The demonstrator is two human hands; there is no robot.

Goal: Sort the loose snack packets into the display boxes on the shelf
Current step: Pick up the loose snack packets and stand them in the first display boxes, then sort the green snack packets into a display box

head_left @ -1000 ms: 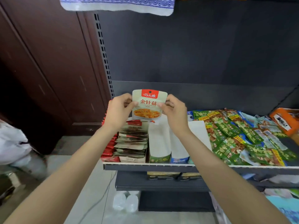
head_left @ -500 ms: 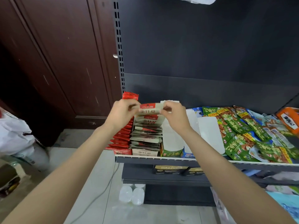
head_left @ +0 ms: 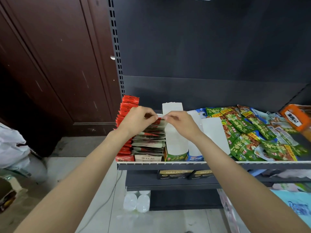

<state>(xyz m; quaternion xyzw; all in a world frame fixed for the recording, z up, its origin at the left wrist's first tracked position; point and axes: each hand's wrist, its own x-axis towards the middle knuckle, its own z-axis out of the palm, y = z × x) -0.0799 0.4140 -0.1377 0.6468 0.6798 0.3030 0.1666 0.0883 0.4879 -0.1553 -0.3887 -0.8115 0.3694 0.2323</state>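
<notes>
Two hands (head_left: 161, 121) on packet (head_left: 160, 116), loose green pkts (head_left: 249, 140) right.

— What kind of place is this?
— A shop. Under the fingers (head_left: 152, 115) stands a dark metal shelf (head_left: 185, 165) with display boxes (head_left: 175, 148) full of snacks.
— What else shows it?
— Right of the fingers lies a pile of green snack packets (head_left: 244, 132). Left of them is a post with hook holes (head_left: 116, 47).

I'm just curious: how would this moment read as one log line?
step: filing packet | left hand: pinching it | right hand: pinching it | place: beige box
</notes>
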